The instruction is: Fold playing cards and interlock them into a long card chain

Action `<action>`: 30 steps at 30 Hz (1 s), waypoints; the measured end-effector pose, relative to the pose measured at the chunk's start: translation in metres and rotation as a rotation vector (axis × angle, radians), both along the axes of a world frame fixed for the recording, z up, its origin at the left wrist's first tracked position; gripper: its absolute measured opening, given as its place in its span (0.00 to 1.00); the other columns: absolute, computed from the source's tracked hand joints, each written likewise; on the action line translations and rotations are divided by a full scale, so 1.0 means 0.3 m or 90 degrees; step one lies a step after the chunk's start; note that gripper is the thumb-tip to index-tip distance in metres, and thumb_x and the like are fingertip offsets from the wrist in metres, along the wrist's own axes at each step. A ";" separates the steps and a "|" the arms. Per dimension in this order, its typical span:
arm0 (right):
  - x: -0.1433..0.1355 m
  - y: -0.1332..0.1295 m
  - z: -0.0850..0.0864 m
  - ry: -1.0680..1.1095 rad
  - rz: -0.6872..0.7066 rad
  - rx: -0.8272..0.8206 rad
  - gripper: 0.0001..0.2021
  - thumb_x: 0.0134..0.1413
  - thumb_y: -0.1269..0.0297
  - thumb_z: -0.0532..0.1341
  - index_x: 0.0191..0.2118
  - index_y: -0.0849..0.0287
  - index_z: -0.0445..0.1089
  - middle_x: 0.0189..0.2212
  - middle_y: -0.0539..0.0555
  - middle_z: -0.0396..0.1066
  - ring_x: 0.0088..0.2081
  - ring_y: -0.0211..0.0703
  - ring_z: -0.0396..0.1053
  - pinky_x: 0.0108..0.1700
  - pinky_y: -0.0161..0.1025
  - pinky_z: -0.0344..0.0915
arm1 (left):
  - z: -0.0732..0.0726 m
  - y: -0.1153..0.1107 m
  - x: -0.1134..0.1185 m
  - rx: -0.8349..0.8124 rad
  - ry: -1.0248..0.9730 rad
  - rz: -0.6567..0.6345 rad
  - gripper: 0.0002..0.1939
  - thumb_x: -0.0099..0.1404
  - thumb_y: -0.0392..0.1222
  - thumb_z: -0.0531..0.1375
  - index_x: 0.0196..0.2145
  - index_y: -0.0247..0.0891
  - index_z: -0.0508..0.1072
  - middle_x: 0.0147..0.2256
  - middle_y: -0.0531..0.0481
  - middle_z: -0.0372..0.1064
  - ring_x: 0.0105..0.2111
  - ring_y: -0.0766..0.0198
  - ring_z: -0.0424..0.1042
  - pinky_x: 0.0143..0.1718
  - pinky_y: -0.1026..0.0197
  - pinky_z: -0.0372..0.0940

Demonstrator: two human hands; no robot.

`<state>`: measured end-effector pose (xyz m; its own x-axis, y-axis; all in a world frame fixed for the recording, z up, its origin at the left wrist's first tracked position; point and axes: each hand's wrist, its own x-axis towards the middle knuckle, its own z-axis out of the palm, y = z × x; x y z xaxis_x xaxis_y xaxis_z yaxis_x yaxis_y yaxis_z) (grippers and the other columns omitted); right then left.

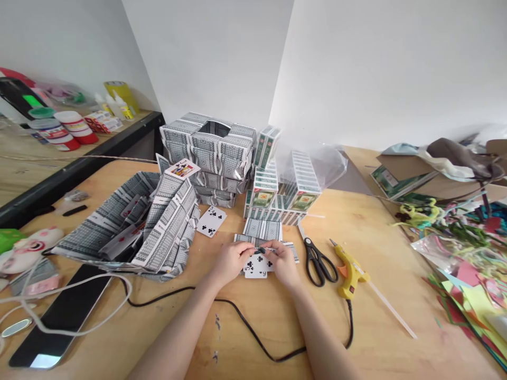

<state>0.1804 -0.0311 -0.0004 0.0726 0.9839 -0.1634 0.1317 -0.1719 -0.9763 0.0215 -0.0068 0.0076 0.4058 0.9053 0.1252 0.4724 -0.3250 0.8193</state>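
Both hands meet over playing cards near the table's middle. My left hand [236, 259] has its thumb and fingers closed at the top edge of a club card [255, 273]. From the other side my right hand [282, 260] pinches the same edge; the fingertips nearly touch. Behind the hands, patterned card backs [263, 229] lie joined in a folded piece. A loose three or four of clubs card [212, 221] lies face up to the left. Black scissors [317, 262] and a yellow glue gun [351, 272] rest right of my right hand.
A card-built box [209, 153] stands behind, beside stacked green card packs [303, 195]. An open card-covered basket [170, 227] sits left, above a black phone [59, 322]. A black cable [245, 322] crosses under my forearms. Colored craft scraps [475, 295] cover the right side.
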 end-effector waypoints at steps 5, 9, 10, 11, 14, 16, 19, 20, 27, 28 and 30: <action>-0.003 -0.003 0.007 -0.012 -0.003 0.004 0.09 0.42 0.60 0.58 0.26 0.61 0.68 0.17 0.48 0.63 0.18 0.34 0.56 0.20 0.31 0.51 | 0.002 -0.011 0.009 -0.021 -0.006 -0.003 0.12 0.61 0.42 0.49 0.27 0.36 0.69 0.23 0.53 0.67 0.23 0.69 0.63 0.24 0.68 0.54; -0.003 -0.008 0.003 -0.022 0.019 0.005 0.07 0.44 0.62 0.57 0.26 0.61 0.67 0.16 0.47 0.61 0.18 0.33 0.54 0.20 0.30 0.49 | 0.003 -0.012 0.007 -0.033 -0.004 -0.024 0.12 0.61 0.41 0.48 0.26 0.36 0.66 0.22 0.54 0.63 0.23 0.70 0.60 0.24 0.68 0.52; -0.004 -0.009 0.004 -0.025 0.025 0.013 0.07 0.44 0.63 0.57 0.26 0.61 0.67 0.17 0.47 0.61 0.19 0.33 0.55 0.21 0.30 0.50 | 0.002 -0.012 0.007 -0.034 -0.003 -0.027 0.12 0.62 0.41 0.47 0.26 0.36 0.65 0.22 0.54 0.62 0.23 0.70 0.60 0.24 0.68 0.52; -0.004 -0.010 0.005 -0.027 0.030 0.022 0.06 0.44 0.64 0.57 0.25 0.60 0.67 0.18 0.47 0.62 0.20 0.34 0.55 0.22 0.31 0.51 | 0.000 -0.013 0.007 -0.035 -0.002 -0.028 0.12 0.62 0.41 0.47 0.25 0.36 0.64 0.21 0.55 0.61 0.22 0.70 0.59 0.24 0.68 0.52; -0.004 -0.013 0.015 -0.031 0.052 0.046 0.05 0.45 0.65 0.57 0.25 0.60 0.67 0.20 0.48 0.63 0.22 0.35 0.57 0.25 0.31 0.53 | -0.009 -0.018 0.009 -0.031 0.006 -0.023 0.12 0.62 0.41 0.46 0.25 0.36 0.63 0.20 0.56 0.58 0.22 0.70 0.57 0.24 0.68 0.50; -0.003 -0.013 0.024 -0.037 0.072 0.052 0.05 0.45 0.65 0.57 0.25 0.60 0.66 0.21 0.48 0.63 0.23 0.35 0.58 0.26 0.32 0.54 | -0.014 -0.023 0.011 -0.021 0.011 -0.018 0.12 0.62 0.41 0.46 0.24 0.36 0.62 0.20 0.56 0.56 0.22 0.70 0.56 0.24 0.68 0.50; -0.001 -0.013 0.032 -0.044 0.093 0.062 0.05 0.45 0.65 0.58 0.24 0.60 0.64 0.20 0.48 0.63 0.23 0.35 0.58 0.26 0.32 0.54 | -0.015 -0.025 0.014 -0.018 -0.004 -0.009 0.13 0.61 0.41 0.47 0.23 0.36 0.64 0.19 0.56 0.56 0.21 0.70 0.55 0.23 0.68 0.50; -0.002 -0.012 0.031 -0.042 0.092 0.069 0.05 0.45 0.65 0.58 0.24 0.60 0.64 0.20 0.48 0.63 0.23 0.35 0.58 0.26 0.32 0.54 | -0.013 -0.024 0.015 -0.024 -0.016 -0.003 0.13 0.61 0.42 0.48 0.24 0.36 0.65 0.19 0.56 0.56 0.21 0.70 0.55 0.23 0.68 0.50; -0.012 -0.011 0.006 0.050 -0.030 0.084 0.08 0.46 0.60 0.59 0.26 0.60 0.63 0.21 0.49 0.64 0.22 0.34 0.58 0.23 0.31 0.54 | 0.027 0.000 -0.007 -0.147 -0.192 0.032 0.13 0.57 0.46 0.53 0.38 0.36 0.67 0.21 0.56 0.59 0.21 0.70 0.59 0.22 0.68 0.54; -0.013 -0.010 0.004 0.074 -0.050 0.076 0.09 0.46 0.59 0.59 0.27 0.60 0.63 0.21 0.49 0.64 0.22 0.34 0.58 0.23 0.31 0.54 | 0.031 0.003 -0.013 -0.162 -0.212 0.010 0.13 0.57 0.46 0.54 0.38 0.35 0.67 0.22 0.55 0.60 0.22 0.70 0.60 0.23 0.68 0.55; -0.014 -0.008 0.003 0.123 -0.084 0.056 0.10 0.46 0.58 0.59 0.28 0.60 0.63 0.21 0.49 0.64 0.20 0.34 0.58 0.22 0.31 0.54 | 0.036 0.009 -0.022 -0.174 -0.219 -0.034 0.11 0.55 0.45 0.55 0.32 0.34 0.67 0.23 0.54 0.61 0.24 0.69 0.61 0.25 0.68 0.56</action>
<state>0.1761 -0.0336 0.0005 0.1777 0.9789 -0.1006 -0.0768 -0.0881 -0.9931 0.0148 -0.0041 0.0183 0.4290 0.9031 0.0196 0.1463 -0.0908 0.9851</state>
